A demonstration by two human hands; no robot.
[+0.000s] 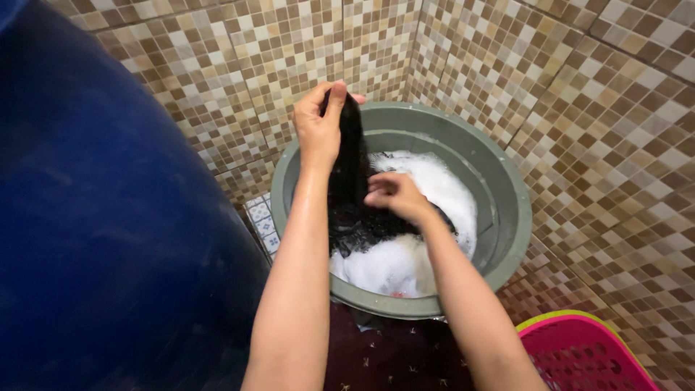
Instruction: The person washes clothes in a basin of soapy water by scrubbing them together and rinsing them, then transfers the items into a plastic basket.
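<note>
Clearly the black cloth [351, 181] was soaked through: it hung limp and dark from its top end, lifted above the grey basin [507, 217], while its lower part trailed down into the white suds [413, 253] inside. Wet like that, it was probably heavier than it looked, soft with no stiffness at all, and likely slippery from the soap. A bunched handful near the top edge seemed the surest place to hold it, with a second grip lower down to keep it from sliding.

The left hand [318, 127] was closed tight around the upper end of the cloth, fingers wrapped over the gathered fabric. The right hand [391, 194] was curled shut against the cloth lower down, just above the foam, pinching a fold of it.

To the left stood a large dark blue barrel [108, 239], close beside the basin. At the near right, the corner of a pink basket [579, 355] showed. Brown mosaic tiles [579, 108] covered the walls and floor around them.
</note>
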